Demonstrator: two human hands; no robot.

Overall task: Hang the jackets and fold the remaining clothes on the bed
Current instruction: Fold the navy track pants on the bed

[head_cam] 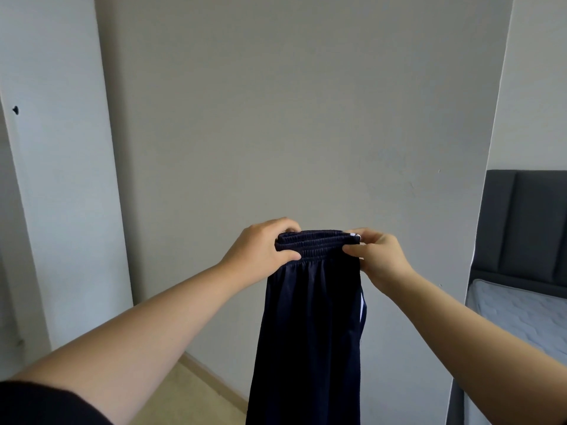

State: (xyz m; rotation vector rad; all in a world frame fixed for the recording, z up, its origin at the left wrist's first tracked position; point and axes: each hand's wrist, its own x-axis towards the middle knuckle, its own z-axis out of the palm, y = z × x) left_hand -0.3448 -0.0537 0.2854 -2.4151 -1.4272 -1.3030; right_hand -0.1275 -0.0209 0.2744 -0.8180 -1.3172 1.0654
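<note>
Looks like the folding step; navy pants [310, 326] hang dead centre, held up in the air by the ribbed elastic waistband [316, 245]; left hand [260, 256] grips its 9 o'clock end, right hand [374, 256] pinches the 3 o'clock end; fabric's smooth, slightly shiny, white stripe down one side; next I'd guess lay them on the quilted mattress [521, 317] at 3 o'clock and fold.

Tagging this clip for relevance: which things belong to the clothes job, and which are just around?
Job: navy trousers, gripped at the waistband by left hand and right hand; bed.
Just around: white panel; wall; floor.
</note>
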